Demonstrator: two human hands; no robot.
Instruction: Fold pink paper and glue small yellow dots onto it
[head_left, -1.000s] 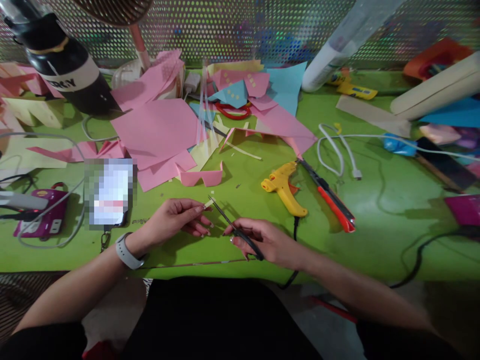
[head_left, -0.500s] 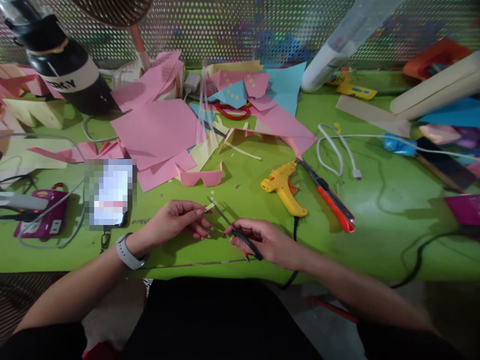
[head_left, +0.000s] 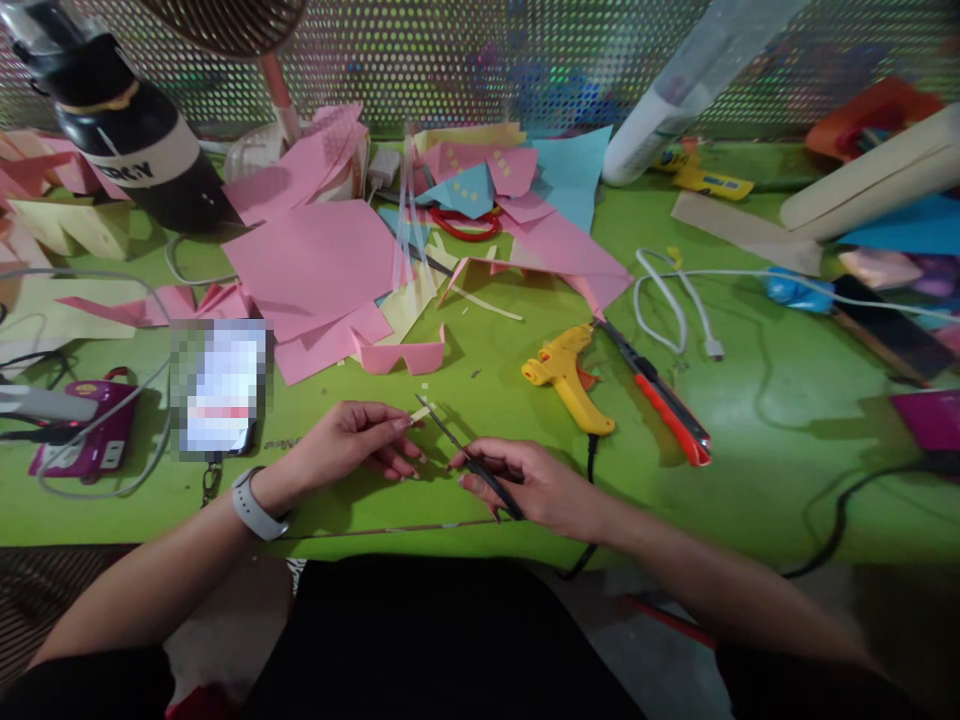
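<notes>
Between thumb and forefinger, my left hand (head_left: 373,437) pinches a small strip of pale yellow paper (head_left: 421,413); its other fingers hang loosely curled. My right hand (head_left: 517,478) is wrapped around the handles of dark scissors (head_left: 463,449). Their blades point up and left and meet the tip of the strip. Tiny paper bits lie on the green table just beyond. A pink paper cutout shaped like glasses (head_left: 403,356) rests behind my hands.
To the right lie a yellow glue gun (head_left: 568,378) and a red-handled cutting tool (head_left: 660,398). A phone (head_left: 222,388) and a purple power strip (head_left: 91,425) are at left. Pink sheets (head_left: 315,262), a black bottle (head_left: 142,130) and a white cable (head_left: 660,300) sit farther back.
Almost nothing differs. Both hands keep their places, with the scissor blades still at the yellow paper strip.
</notes>
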